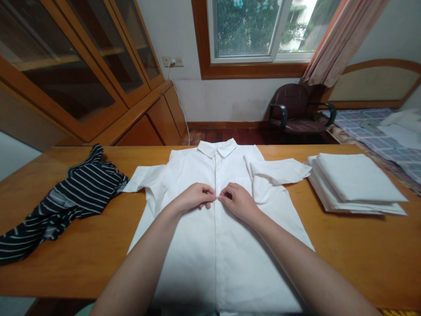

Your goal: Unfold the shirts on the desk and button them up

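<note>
A white short-sleeved shirt (194,245) lies front side up on the wooden table, its collar (217,148) at the far edge. My left hand (199,195) and my right hand (237,200) meet at the front placket, about mid-chest. Both are closed in a pinch on the shirt's front edge, fingertips almost touching. Whatever button may sit between them is hidden by the fingers. Below them a small button (218,235) shows on the placket. The right-hand sleeve (279,170) is spread outward with some folds, and the left-hand sleeve (144,177) reaches toward a striped garment.
A crumpled black-and-white striped garment (82,188) lies on the table (358,250) at left. Folded white cloths (358,180) are stacked at right. Beyond the table stand a glass-fronted cabinet (121,101), an armchair (292,107) and a bed (371,131).
</note>
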The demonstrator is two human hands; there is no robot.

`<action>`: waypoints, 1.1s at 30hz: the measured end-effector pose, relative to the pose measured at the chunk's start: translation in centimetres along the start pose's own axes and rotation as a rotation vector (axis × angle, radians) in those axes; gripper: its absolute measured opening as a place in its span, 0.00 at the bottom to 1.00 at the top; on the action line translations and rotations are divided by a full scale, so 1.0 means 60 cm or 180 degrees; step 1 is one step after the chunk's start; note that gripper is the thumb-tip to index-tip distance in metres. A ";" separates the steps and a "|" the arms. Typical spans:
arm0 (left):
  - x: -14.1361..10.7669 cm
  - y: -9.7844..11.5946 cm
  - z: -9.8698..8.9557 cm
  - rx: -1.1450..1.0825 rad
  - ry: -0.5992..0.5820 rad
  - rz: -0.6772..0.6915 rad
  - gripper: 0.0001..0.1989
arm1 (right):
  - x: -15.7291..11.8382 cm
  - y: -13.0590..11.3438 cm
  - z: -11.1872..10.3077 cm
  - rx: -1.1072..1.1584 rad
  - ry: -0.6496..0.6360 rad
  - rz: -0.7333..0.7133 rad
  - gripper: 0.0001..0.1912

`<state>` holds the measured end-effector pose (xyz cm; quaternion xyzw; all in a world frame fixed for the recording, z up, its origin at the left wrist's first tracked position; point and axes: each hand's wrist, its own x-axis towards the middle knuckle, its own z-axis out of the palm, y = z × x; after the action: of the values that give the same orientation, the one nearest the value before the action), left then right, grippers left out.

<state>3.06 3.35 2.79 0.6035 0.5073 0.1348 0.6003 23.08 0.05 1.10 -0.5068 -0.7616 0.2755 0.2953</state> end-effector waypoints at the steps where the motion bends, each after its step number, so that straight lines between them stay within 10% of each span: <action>1: 0.000 0.000 0.000 -0.0007 0.0005 -0.0007 0.08 | 0.000 0.000 -0.001 0.0010 0.0000 -0.0027 0.03; 33: -0.003 0.007 -0.002 -0.0121 0.0075 -0.0099 0.11 | -0.005 0.000 -0.010 0.0175 -0.0069 -0.0291 0.04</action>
<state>3.08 3.38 3.24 0.5823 0.5210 0.1422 0.6076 23.61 -0.18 1.44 -0.4601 -0.7793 0.2880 0.3131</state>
